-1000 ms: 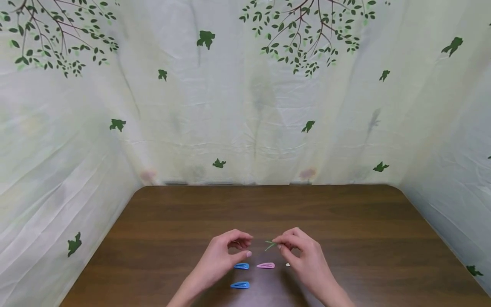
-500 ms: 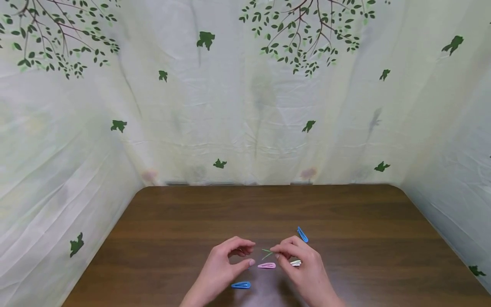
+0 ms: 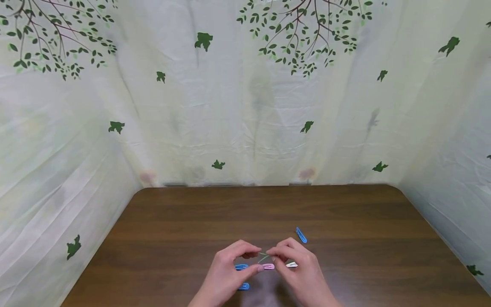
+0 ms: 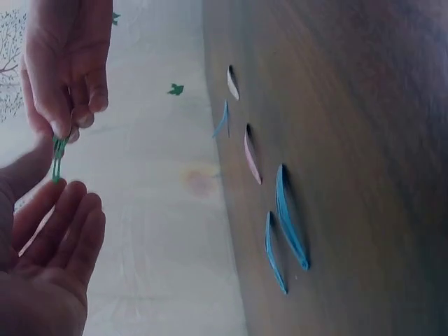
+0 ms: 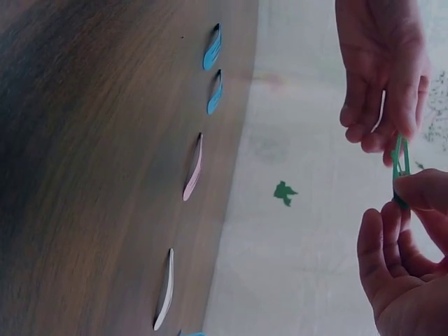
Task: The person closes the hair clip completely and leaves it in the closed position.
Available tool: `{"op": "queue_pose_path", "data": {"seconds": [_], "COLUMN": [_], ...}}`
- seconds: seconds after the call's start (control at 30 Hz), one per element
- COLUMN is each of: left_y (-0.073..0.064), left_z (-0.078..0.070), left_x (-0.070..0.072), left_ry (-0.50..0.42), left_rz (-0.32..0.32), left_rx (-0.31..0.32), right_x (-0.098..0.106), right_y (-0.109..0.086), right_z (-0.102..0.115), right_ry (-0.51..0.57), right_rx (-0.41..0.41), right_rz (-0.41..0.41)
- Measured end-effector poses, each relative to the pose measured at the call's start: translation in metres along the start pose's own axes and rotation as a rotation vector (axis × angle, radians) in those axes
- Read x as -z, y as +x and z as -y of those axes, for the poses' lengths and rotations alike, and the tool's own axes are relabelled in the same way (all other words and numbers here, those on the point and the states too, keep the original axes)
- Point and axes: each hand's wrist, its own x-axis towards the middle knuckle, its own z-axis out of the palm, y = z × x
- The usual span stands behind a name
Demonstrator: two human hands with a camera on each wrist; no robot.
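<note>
My right hand (image 3: 297,264) pinches a green snap hair clip (image 5: 400,157) between thumb and fingers, above the table. The clip is sprung apart, its two arms spread toward my left hand (image 3: 238,264). The left thumb and index finger stand apart, their tips right at the ends of those arms. Below the hands lie a pink hair clip (image 3: 268,267), a white hair clip (image 3: 292,265) partly hidden by the right hand, and two blue hair clips, one upper (image 3: 241,267) and one lower (image 3: 244,287), both partly covered by the left hand.
Another blue hair clip (image 3: 301,235) lies slantwise beyond the right hand. The brown wooden table (image 3: 172,221) has rounded far corners. A pale curtain (image 3: 230,106) printed with leaves and branches hangs behind it and along both sides.
Left hand has moved right, bringing its fingertips to the green clip's spread arms. Right hand has lowered slightly, still pinching the clip; the far blue clip and the white one show more than at first.
</note>
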Motion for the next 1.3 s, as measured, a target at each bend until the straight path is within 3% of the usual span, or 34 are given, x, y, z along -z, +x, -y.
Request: {"op": "queue_pose_path", "data": {"seconds": [0.27,0.4,0.53,0.67,0.9,1.13,1.2,1.3], "left_y": [0.0,-0.001,-0.001,-0.001,0.001,0.001,0.001,0.001], "left_z": [-0.001,-0.001,-0.001,-0.003,-0.008,-0.008,-0.008,-0.009], "left_x": [-0.005,-0.005,-0.004,-0.003,0.004,0.008,0.008,0.008], "left_ry": [0.033,0.027,0.011,0.019,-0.032,-0.278,-0.317,-0.301], "left_rz": [-0.064,-0.099,-0.123,-0.12,-0.03,0.119,0.133,0.118], "left_rx": [0.003,-0.024,-0.063,-0.059,0.03,0.156,0.189,0.237], "right_x": [0.001,0.001,-0.001,-0.003,-0.002,0.006,0.008,0.01], "right_y": [0.0,0.0,-0.001,-0.003,-0.005,-0.001,0.0,0.001], "right_z": [-0.003,-0.004,-0.005,-0.006,-0.005,-0.005,-0.004,-0.001], "right_ry": [0.025,0.06,0.142,0.243,0.43,0.549,0.553,0.575], "right_rx": [0.055,0.054,0.005,-0.101,-0.233,-0.28,-0.307,-0.398], "right_rz": [0.029,0.018,-0.003,-0.001,0.065,0.211,0.234,0.235]}}
